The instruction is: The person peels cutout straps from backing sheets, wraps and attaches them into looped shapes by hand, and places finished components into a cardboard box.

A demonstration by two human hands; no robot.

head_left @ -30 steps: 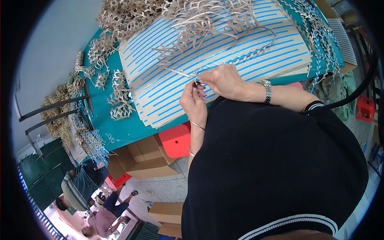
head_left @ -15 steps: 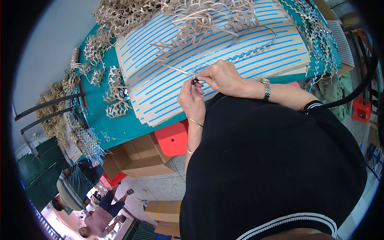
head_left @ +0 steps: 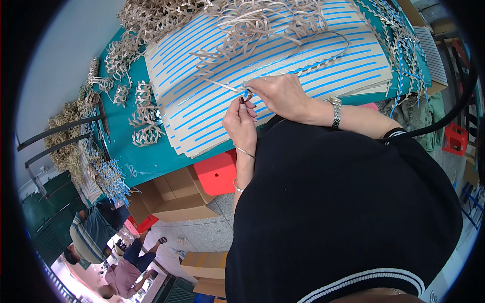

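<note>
My two hands meet above a stack of beige sheets with blue stripes (head_left: pixel 202 126). My left hand (head_left: pixel 241 123) is closed in a pinch, its fingertips at the end of a flat beige strip (head_left: pixel 222 84) that leads back to a loose curly tangle (head_left: pixel 273 22). Close against it, my right hand (head_left: pixel 283 95) pinches too, with a small blue bit between the fingertips. From behind the right hand a strand of beige leaf shapes (head_left: pixel 318 64) runs off to the right across the sheets. Exactly how strip and strand meet is hidden by my fingers.
Curled leaf strands (head_left: pixel 146 113) lie on the green table (head_left: pixel 121 156) at the left, with a big heap (head_left: pixel 151 20) behind. More strands hang at the right (head_left: pixel 399 45). Below the edge are a red stool (head_left: pixel 217 174) and an open cardboard box (head_left: pixel 177 194). Two people are at lower left.
Both hands stay together and shift only slightly. My right fingers have turned a little, and the blue bit shows more clearly between the fingertips.
</note>
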